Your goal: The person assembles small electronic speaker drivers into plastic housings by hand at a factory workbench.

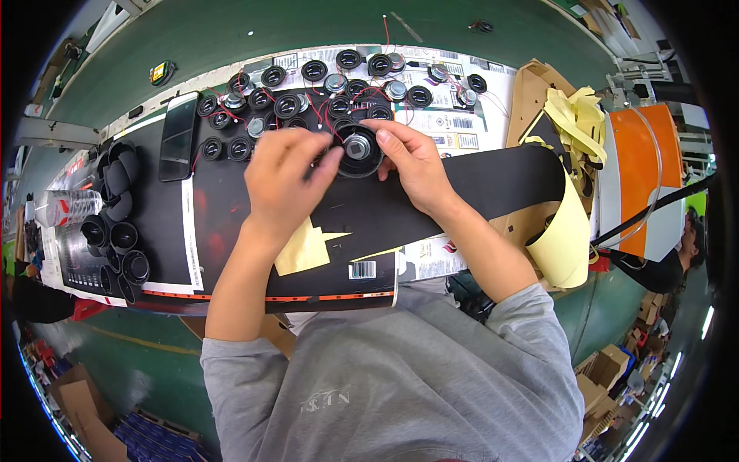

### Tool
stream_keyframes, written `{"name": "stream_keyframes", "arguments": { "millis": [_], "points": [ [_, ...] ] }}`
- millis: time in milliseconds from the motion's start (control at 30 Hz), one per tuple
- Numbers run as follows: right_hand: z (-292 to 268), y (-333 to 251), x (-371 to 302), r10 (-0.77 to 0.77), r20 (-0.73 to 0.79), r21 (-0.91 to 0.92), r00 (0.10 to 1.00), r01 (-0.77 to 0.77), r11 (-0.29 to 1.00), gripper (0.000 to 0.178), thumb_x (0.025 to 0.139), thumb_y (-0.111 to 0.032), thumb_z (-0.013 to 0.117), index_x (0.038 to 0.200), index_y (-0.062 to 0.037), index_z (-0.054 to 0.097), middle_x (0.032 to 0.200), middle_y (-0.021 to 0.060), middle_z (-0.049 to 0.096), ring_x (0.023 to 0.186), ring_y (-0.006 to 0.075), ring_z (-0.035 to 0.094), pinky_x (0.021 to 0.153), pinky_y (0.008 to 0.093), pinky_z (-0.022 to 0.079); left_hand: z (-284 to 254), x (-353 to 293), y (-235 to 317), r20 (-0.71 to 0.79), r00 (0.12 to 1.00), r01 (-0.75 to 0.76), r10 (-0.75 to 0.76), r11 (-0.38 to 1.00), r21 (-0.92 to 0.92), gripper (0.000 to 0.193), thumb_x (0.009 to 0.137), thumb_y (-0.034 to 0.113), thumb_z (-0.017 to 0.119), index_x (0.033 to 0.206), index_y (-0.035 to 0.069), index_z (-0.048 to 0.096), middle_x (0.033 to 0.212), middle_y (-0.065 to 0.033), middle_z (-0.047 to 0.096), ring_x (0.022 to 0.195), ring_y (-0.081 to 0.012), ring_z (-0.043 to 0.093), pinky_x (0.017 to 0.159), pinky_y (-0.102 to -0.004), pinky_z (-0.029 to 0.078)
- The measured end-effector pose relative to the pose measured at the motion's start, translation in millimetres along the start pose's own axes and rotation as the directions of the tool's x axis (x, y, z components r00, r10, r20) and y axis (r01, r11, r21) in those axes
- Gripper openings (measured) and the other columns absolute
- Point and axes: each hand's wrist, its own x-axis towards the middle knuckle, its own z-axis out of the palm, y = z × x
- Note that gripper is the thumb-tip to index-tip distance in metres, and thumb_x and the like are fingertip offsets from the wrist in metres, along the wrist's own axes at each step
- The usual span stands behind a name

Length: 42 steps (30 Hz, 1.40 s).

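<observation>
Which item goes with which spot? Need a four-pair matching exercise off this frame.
Things:
1. black rectangular phone
2. clear plastic bottle
3. crumpled yellow paper strips
4. round black part with silver centre

Spots:
A. in the right hand
B. flat, beside the small round black speakers
C. far left of the picture
D. heaped at upper right

Pairs: 1-B; 2-C; 3-D; 4-A

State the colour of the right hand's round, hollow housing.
The round, hollow housing is black; best view: head.
</observation>
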Motion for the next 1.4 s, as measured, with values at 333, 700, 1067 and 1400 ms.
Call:
{"name": "stream_keyframes", "arguments": {
  "millis": [333,700,1067,1400],
  "points": [
    [8,3,-9,-0.250,0.138,-0.332,0.958,0.283,0.900,0.039,0.101,-0.031,0.044,0.118,0.0008,0.059,0.093,0.0016,0.060,0.084,0.0084,0.055,0.072,0.0227,0.044,11,-13,7,0.140,0.923,-0.381,0.359,0.903,0.198,0.030,0.069,0.011,0.073,0.097,0.005,0.064,0.087,-0.0028,0.059,0.069,-0.0163,0.055,0.057,-0.0277,0.048],
    [23,-1,-16,-0.107,-0.004,-0.167,0.994,0.105,0.980,0.037,0.098,-0.029,0.051,0.116,0.0025,0.055,0.086,0.0054,0.061,0.069,0.0098,0.055,0.063,0.0250,0.047,9,-7,21,0.178,0.892,-0.453,0.416,0.804,0.385,0.029,0.068,0.008,0.063,0.096,0.000,0.065,0.096,-0.0076,0.062,0.071,-0.0177,0.054,0.058,-0.0274,0.047],
    [16,-6,-17,-0.042,-0.017,-0.266,0.999,0.036,0.963,0.039,0.096,-0.034,0.052,0.103,0.0035,0.060,0.081,0.0146,0.065,0.076,0.0185,0.062,0.068,0.0318,0.048,8,2,22,0.317,0.809,-0.573,0.495,0.785,0.236,0.021,0.067,0.007,0.062,0.087,0.001,0.064,0.095,-0.0072,0.060,0.074,-0.0176,0.053,0.059,-0.0291,0.045],
    [11,-4,-18,-0.225,0.053,-0.495,0.973,0.221,0.840,0.032,0.099,-0.025,0.045,0.100,0.0030,0.059,0.075,0.0189,0.063,0.069,0.0274,0.062,0.066,0.0355,0.048,16,1,25,0.338,0.850,-0.451,0.404,0.890,0.071,0.017,0.063,-0.002,0.061,0.080,-0.002,0.062,0.080,-0.0078,0.051,0.074,-0.0227,0.051,0.065,-0.0337,0.045]
  ]
}}
